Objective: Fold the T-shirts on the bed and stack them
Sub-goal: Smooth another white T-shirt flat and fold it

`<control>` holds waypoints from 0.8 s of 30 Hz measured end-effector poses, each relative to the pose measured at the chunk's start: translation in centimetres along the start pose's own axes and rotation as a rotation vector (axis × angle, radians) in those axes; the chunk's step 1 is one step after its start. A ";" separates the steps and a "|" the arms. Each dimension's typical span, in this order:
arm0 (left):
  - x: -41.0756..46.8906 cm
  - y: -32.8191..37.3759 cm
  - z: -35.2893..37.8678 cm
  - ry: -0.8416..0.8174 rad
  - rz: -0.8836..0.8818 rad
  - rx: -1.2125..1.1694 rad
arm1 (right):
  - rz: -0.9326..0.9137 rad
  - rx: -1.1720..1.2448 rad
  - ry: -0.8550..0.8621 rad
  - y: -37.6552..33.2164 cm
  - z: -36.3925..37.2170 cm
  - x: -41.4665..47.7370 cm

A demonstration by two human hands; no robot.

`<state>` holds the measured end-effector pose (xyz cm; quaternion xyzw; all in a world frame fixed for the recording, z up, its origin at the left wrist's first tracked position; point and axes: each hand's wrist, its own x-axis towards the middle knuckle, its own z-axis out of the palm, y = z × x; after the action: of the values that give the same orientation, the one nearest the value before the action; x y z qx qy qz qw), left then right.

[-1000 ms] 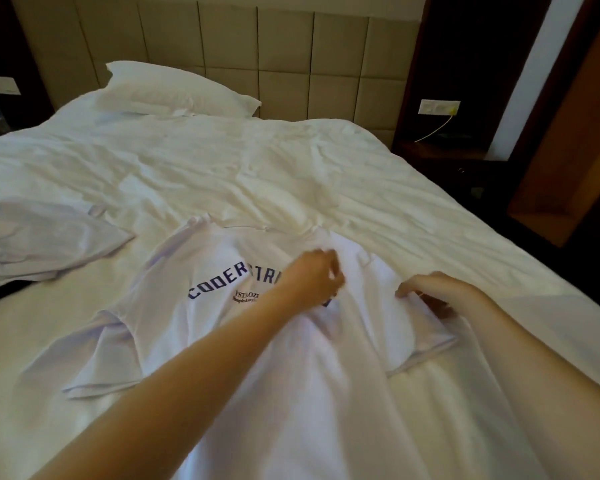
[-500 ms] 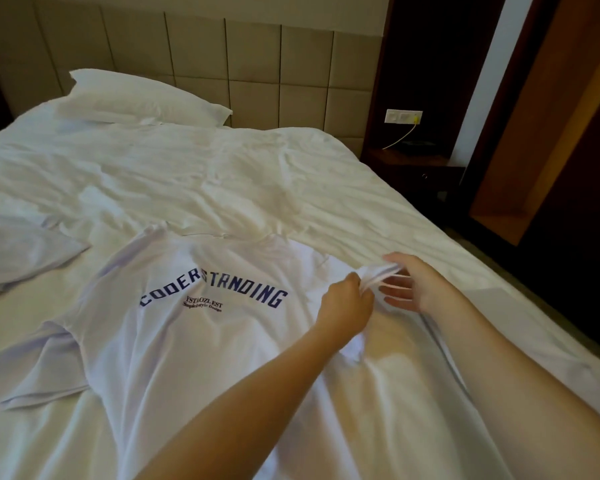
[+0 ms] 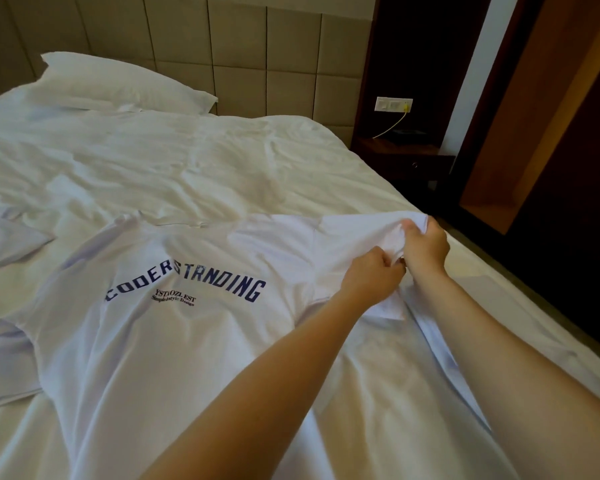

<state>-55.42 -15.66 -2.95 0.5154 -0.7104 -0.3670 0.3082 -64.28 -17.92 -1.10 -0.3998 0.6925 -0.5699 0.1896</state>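
**Position.** The white T-shirt lay print side up on the bed, collar toward the headboard. Both grips were at its right sleeve, near the bed's right edge. The left grip had its fingers curled into the cloth at the sleeve's base. The right grip pinched the sleeve's outer end and held it raised off the sheet. The two were touching, or very nearly.

**Risks, as I judged them.**
- A pull on the sleeve alone could drag the shirt's body sideways, since nothing pinned it down.
- A crease already crossed the lettering, and folding over it would set it in.
- The left sleeve lay rumpled, so the fold could come out uneven.
- Released where it was, the sleeve could slip toward the bed's edge.
- White cloth on a white sheet made the seams hard to follow.

**Not verifiable.**
- The hem ran below the frame.
- My forearms covered the right side seam.
- The fingertips were buried in fabric, so I could not tell how many layers each grip held.
- A second pale garment was cut off at the left edge, and I could not tell whether it was folded.
- I saw no stack.
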 end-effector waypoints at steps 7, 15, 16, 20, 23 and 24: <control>-1.0 -2.4 3.1 -0.100 0.021 0.657 | 0.355 -0.159 -0.201 2.7 -0.1 2.7; -0.9 -2.2 2.8 0.272 0.491 0.517 | 0.387 -0.131 -0.189 3.1 -0.1 4.2; -0.9 -1.9 2.4 0.281 0.443 0.356 | 0.361 -0.133 -0.180 2.9 -0.1 4.4; -1.3 -2.5 2.5 0.006 0.336 0.198 | 0.300 -0.362 -0.192 3.4 -0.7 4.1; -1.9 -4.5 3.7 -0.190 0.325 0.328 | 0.309 -0.396 -0.194 4.5 -1.2 3.9; -2.1 -4.7 3.8 -0.238 0.307 0.344 | 0.285 -0.427 -0.168 4.5 -1.3 3.9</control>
<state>-55.53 -13.77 -9.02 0.3995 -0.8635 -0.2478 0.1825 -69.13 -19.92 -4.23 -0.3751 0.8280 -0.3434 0.2362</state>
